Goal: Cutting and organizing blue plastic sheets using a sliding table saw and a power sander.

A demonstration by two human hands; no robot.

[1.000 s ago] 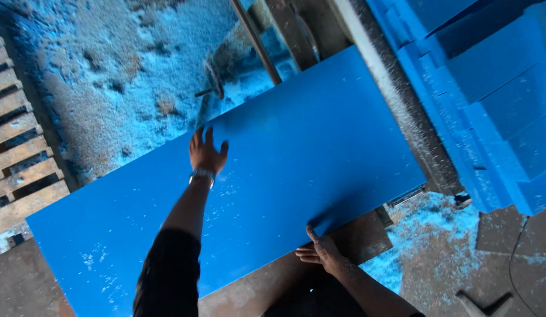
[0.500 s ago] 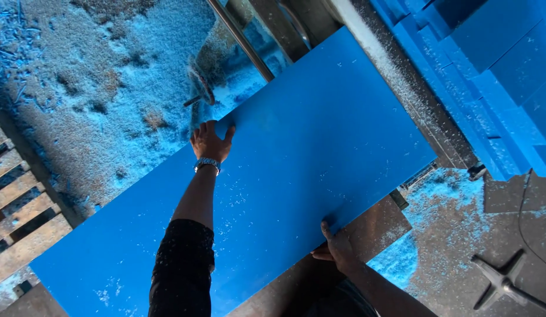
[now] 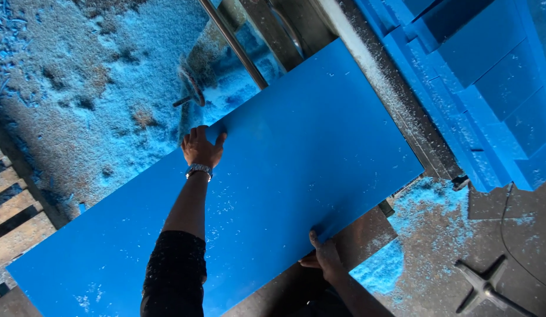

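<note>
A large flat blue foam board [image 3: 296, 170] lies slantwise across a machine table and fills the middle of the view. My left hand [image 3: 201, 148] reaches over the board and grips its far long edge, fingers curled over it; a metal watch sits on that wrist. My right hand [image 3: 324, 255] holds the near long edge from below, thumb on top of the board. Both hands are on the same board.
A metal rail [image 3: 235, 44] and a saw part [image 3: 194, 88] stand just beyond the far edge. Blue dust covers the floor [image 3: 79, 88]. Stacked blue foam blocks [image 3: 490, 76] are at the right, a wooden pallet [image 3: 9, 211] at the left, a metal cross foot [image 3: 484, 285] at the lower right.
My left hand has slid from the board's top face to its far edge and now grips it. The board has shifted up and to the right in view.
</note>
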